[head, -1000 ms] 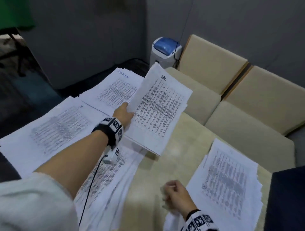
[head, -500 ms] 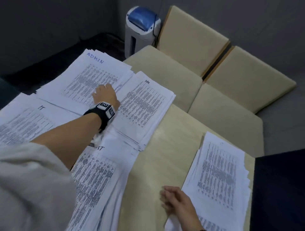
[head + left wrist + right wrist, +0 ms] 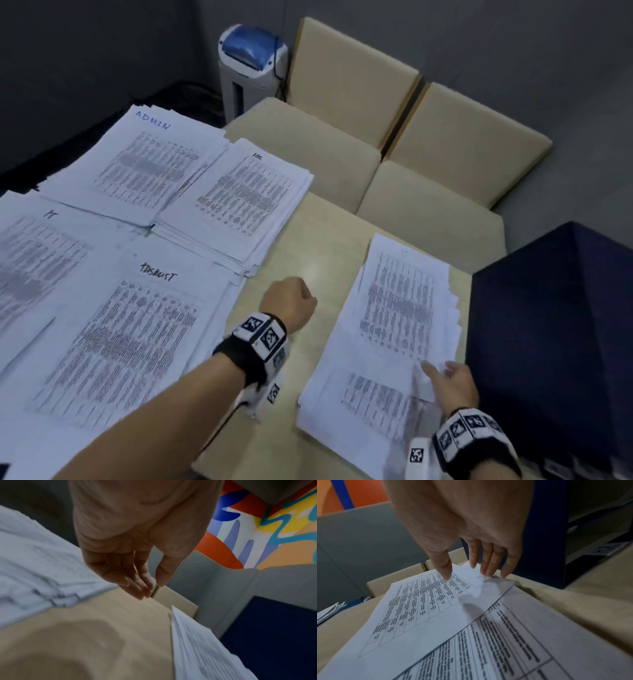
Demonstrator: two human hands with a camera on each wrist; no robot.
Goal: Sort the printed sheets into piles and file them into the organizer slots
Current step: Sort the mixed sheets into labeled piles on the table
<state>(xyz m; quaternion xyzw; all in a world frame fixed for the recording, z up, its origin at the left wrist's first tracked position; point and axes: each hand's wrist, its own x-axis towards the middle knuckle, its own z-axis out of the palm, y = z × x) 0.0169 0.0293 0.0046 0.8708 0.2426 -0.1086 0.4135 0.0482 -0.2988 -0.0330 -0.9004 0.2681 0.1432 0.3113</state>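
While above the table (image 3: 301, 246), left hand (image 3: 291, 303) loosely curled, empty; right hand (image 3: 452, 380) fingers (image 3: 488, 563) extended onto the unsorted stack (image 3: 397, 308).

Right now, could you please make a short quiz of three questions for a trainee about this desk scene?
1. True or false: the left hand holds a sheet.
2. Which handwritten label lies farthest from the person: A) ADMIN pile B) TASKLIST pile C) IT pile?
3. Fill in: the right hand touches the top sheet of the ____ pile.

Key: 1 false; 2 A; 3 unlabelled.
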